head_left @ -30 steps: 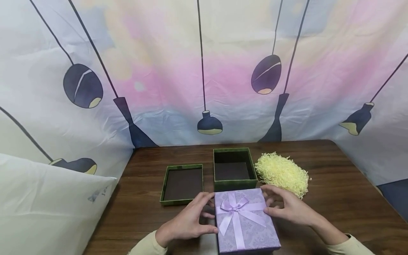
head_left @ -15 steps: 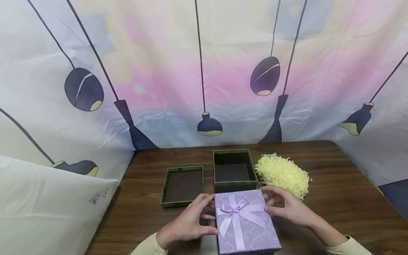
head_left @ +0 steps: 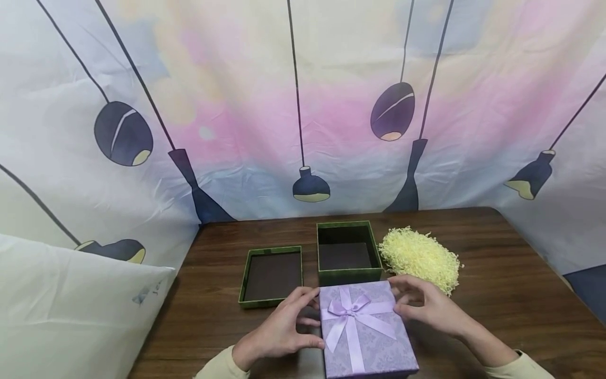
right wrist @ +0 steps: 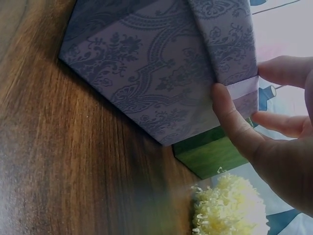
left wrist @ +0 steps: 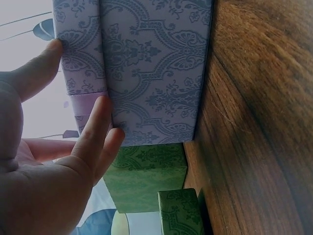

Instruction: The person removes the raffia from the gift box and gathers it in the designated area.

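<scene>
A purple patterned gift box [left wrist: 156, 73] stands on the table at the near middle, its lid [head_left: 376, 355] seated on top with a lilac ribbon bow [head_left: 349, 310]. My left hand [head_left: 279, 331] holds the lid's left side, thumb toward the near end and fingers toward the far end. On the opposite side, my right hand [head_left: 433, 310] grips the lid near its far right corner. Both wrist views show fingertips at the lid's lower edge, over the ribbon band; the thumb of the left hand [left wrist: 49, 191] touches the lid's upper edge. The box's inside is hidden.
An uncovered green box [head_left: 349, 274] with a dark inside stands just behind the purple one. Left of it lies an upturned green lid [head_left: 258, 303]. Pale yellow shredded paper [head_left: 421, 260] is heaped at right. White material [head_left: 71, 316] with small print hangs beside the table's [head_left: 218, 337] left edge.
Both hands stay at the lid's sides, and the lid remains on the box. Only the head view has shifted slightly.
</scene>
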Available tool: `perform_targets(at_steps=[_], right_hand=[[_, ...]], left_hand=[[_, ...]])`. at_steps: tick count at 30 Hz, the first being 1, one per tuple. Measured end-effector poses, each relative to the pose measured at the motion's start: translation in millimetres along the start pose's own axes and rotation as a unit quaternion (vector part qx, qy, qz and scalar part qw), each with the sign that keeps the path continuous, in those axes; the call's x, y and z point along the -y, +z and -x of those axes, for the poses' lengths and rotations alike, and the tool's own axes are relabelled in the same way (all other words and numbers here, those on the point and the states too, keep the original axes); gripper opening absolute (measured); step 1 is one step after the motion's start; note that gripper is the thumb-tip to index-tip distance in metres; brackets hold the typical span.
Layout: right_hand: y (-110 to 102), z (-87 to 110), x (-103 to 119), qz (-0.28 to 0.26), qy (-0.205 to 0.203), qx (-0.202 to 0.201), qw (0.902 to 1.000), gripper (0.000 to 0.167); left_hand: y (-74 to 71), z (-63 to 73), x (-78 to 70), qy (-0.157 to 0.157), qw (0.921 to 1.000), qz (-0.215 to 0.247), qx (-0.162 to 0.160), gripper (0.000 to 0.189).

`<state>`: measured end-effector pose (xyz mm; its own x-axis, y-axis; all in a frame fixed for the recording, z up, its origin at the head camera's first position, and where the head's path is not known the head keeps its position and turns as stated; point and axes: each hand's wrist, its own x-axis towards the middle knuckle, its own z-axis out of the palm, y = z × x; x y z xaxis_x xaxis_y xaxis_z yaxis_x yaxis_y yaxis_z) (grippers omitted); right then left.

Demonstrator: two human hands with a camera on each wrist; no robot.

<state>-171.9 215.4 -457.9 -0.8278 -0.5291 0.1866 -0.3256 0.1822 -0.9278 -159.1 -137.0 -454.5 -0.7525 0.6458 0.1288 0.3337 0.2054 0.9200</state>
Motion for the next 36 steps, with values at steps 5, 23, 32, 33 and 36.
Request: perform_targets(at_steps=[5,23,32,33,36], right_hand=[[1,-0.4,3,-0.002,0.007,-0.001,1.0,0.053],[1,0.6,15,0.027,-0.009,-0.01,0.9996,0.05],[-2,-1.4,21,0.046,-0.027,-0.02,0.9984,0.047],[-2,-1.3,22,0.045,-0.026,-0.02,0.9984,0.047],[-4,-0.6,27,0.042,-0.019,-0.023,0.9987,0.048]], left_hand=[[-0.6,0.4,-0.1,0.008,1.0,-0.004,-0.001,0.093],[-2.3,0.6,-3.3,0.03,0.9995,0.0,-0.005,0.094],[-7.0,-1.3,-9.0,0.052,0.9986,-0.002,-0.01,0.094],[-7.3,-1.1,-9.5,0.052,0.9986,-0.001,-0.01,0.094],[-8.0,-0.8,-11.9,0.051,0.9987,0.003,-0.008,0.094]])
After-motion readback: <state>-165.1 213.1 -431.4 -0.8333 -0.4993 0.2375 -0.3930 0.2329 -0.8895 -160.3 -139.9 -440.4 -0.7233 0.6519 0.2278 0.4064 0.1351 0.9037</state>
